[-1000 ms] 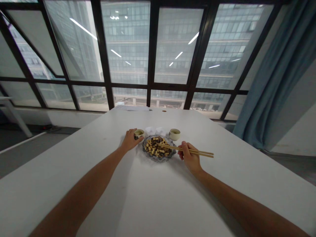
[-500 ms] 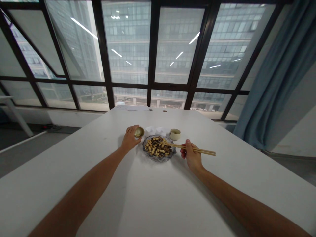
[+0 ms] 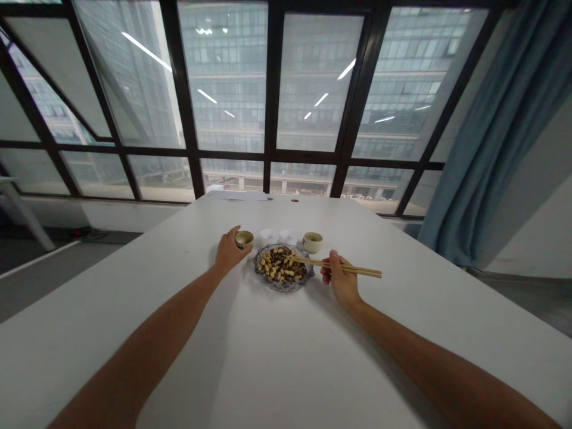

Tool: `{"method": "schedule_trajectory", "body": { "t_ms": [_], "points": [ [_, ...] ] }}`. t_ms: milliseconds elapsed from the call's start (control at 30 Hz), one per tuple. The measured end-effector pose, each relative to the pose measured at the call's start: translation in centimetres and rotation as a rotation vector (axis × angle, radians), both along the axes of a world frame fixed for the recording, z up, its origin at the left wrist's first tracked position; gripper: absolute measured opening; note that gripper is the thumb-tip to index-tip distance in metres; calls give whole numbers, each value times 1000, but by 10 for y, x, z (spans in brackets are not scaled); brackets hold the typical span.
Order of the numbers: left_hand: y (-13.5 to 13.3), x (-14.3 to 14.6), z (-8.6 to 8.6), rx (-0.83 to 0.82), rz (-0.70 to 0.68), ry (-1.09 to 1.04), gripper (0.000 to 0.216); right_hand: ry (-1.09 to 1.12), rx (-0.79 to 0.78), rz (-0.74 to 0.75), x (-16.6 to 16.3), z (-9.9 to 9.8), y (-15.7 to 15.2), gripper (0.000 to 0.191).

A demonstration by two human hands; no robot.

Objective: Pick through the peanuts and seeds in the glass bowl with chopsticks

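Observation:
A glass plate (image 3: 284, 287) on the table bears peanuts (image 3: 270, 268) mixed with dark sunflower seeds (image 3: 292, 275). My left hand (image 3: 229, 250) grips a small tea cup (image 3: 244, 239) by its side, left of the plate and close to the table top. My right hand (image 3: 342, 277) is closed round a pair of wooden chopsticks (image 3: 361, 271), right of the plate. Their tips reach in over the seeds and peanuts; whether they pinch anything is too small to tell. A second, pale cup (image 3: 312, 242) stands upright behind the plate's right side.
Two small white dishes or cups (image 3: 277, 236) sit behind the plate. Papers (image 3: 236, 195) and a small brown round thing (image 3: 295, 201) lie at the far edge of the white table (image 3: 277, 357). Windows are beyond; a blue curtain (image 3: 473, 155) hangs at right.
The cup in my left hand has gone from tilted towards me to nearly upright. My right hand and the chopsticks keep their place at the plate. The whole view has shifted slightly.

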State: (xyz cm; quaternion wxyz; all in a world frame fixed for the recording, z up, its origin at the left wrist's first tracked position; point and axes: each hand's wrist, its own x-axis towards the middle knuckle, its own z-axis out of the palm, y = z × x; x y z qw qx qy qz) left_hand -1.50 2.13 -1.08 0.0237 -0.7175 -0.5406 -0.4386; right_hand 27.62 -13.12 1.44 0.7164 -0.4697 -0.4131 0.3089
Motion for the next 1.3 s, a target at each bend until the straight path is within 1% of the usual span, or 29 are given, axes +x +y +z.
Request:
{"method": "schedule_trajectory", "body": {
  "t_ms": [133,267,433,567,633,667,700,833,900,1000,1100,1200,1300],
  "points": [
    [1,0,8,-135,73,26,69,-11,7,16,0,2,2,67],
    [2,11,23,-195,104,186,68,-28,13,21,2,1,5,68],
    [11,45,47,-213,7,356,67,-51,15,21,6,-2,7,67],
    [26,68,57,-324,-107,464,70,-76,15,19,7,-1,5,66],
    [32,71,59,-365,-152,476,72,-79,13,27,6,1,4,65],
    [34,71,59,-348,-174,474,72,-78,11,30,6,1,3,65],
    [36,70,59,-300,-197,471,73,-77,11,30,5,2,3,65],
    [34,59,59,7,-333,482,73,-71,13,20,6,2,5,65],
    [30,53,58,75,-385,489,71,-68,20,24,7,0,6,65],
    [25,48,57,90,-409,486,69,-79,31,32,9,-3,7,63],
    [23,47,55,75,-389,466,70,-86,46,28,8,0,6,62],
    [25,47,51,15,-336,392,71,-81,81,6,7,11,7,62],
    [26,48,48,-63,-338,317,70,-110,131,-12,5,26,16,61]
  ]
}}
